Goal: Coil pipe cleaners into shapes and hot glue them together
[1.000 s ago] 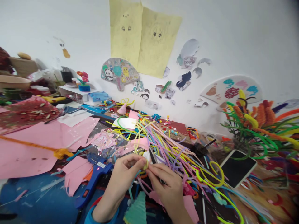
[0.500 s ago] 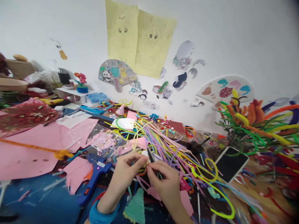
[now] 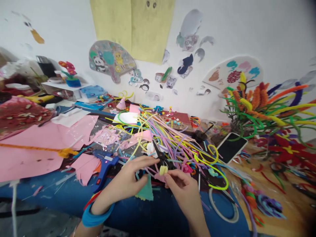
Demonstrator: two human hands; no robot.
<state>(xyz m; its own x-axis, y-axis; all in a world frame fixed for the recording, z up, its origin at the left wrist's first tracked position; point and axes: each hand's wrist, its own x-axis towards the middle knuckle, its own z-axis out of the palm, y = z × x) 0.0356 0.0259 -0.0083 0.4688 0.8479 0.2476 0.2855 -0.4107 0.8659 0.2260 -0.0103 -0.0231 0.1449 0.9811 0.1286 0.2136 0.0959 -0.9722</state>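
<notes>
My right hand pinches a small pale yellow fuzzy piece, which looks like folded pipe cleaner, between thumb and fingertips. Just left of it, my left hand is open, thumb apart from the outstretched fingers, with nothing visible in it. Its fingertips are close to dark scissors that lie partly among the craft stems. Partly behind the left thumb is a teal fuzzy triangular piece. A big loose bundle of pastel pipe cleaners spreads out behind both hands.
A blue glue gun with a small red light lies left of my left hand, near pink sheets. To the right are a phone, a tape-like ring and bright pipe-cleaner plants. A white wall with paper cutouts stands behind.
My left hand has come away from the pale yellow piece and its fingers have spread. The right hand keeps the piece, which now shows plainly. The view has tilted down.
</notes>
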